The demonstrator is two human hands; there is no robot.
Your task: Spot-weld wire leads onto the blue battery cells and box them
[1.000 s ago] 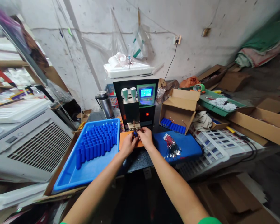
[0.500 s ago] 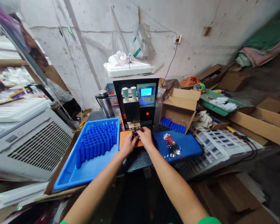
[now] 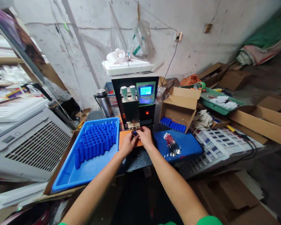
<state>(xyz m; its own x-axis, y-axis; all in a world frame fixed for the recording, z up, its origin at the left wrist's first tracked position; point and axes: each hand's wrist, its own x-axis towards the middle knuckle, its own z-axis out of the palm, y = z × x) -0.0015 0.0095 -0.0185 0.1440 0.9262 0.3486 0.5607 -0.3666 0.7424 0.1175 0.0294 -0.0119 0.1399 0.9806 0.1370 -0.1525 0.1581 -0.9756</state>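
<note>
My left hand (image 3: 127,143) and my right hand (image 3: 145,136) meet on an orange pad (image 3: 123,140) in front of a black spot-welding machine (image 3: 138,101). Both pinch a small blue cylindrical cell (image 3: 135,133) held just under the machine's welding pins. Left of them a blue tray (image 3: 87,172) holds several upright blue cells (image 3: 96,143). To the right a bundle of red wires with metal tabs (image 3: 171,145) lies on a blue mat (image 3: 187,145).
An open cardboard box (image 3: 180,107) with several blue cells stands right of the machine. A steel flask (image 3: 104,102) is behind the tray. A white cooler unit (image 3: 25,143) fills the left. A green tray (image 3: 221,104) and cardboard boxes (image 3: 262,120) crowd the right.
The hands stay pinched on the cell under the pins. The view has shifted slightly down and left; nothing else moved.
</note>
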